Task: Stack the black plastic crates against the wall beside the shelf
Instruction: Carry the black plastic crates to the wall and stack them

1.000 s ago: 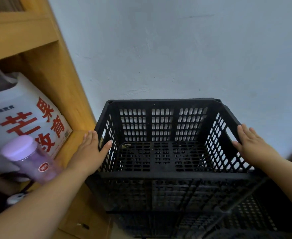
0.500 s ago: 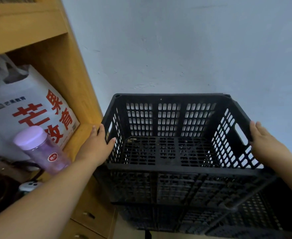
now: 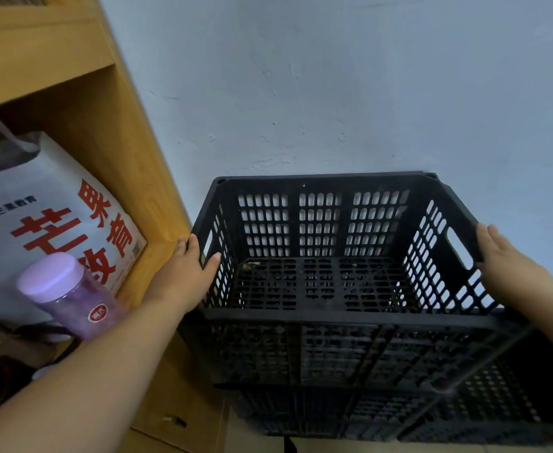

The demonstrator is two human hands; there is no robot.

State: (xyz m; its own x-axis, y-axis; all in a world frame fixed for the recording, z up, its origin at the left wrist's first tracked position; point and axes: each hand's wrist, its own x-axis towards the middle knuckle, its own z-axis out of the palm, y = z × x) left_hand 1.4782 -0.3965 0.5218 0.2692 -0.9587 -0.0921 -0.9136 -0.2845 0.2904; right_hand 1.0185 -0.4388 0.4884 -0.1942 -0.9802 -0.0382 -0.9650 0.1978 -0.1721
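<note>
Now left hand [image 3: 183, 273] pinches the top crate [image 3: 350, 317] at its left rim; right hand [image 3: 510, 263] presses flat against its right wall.

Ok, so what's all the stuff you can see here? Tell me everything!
top crate: one, black, on the stack, by the wall
lower crates: at least one, black, under the top crate
shelf: one, light wood, left of the crates
wall: one, pale bluish, behind the crates
bag: one, white with red writing, on the shelf
bottle: one, purple with lilac lid, in front of the bag
left hand: one, grips the top crate's left rim, thumb inside
right hand: one, flat against the top crate's right side
</note>
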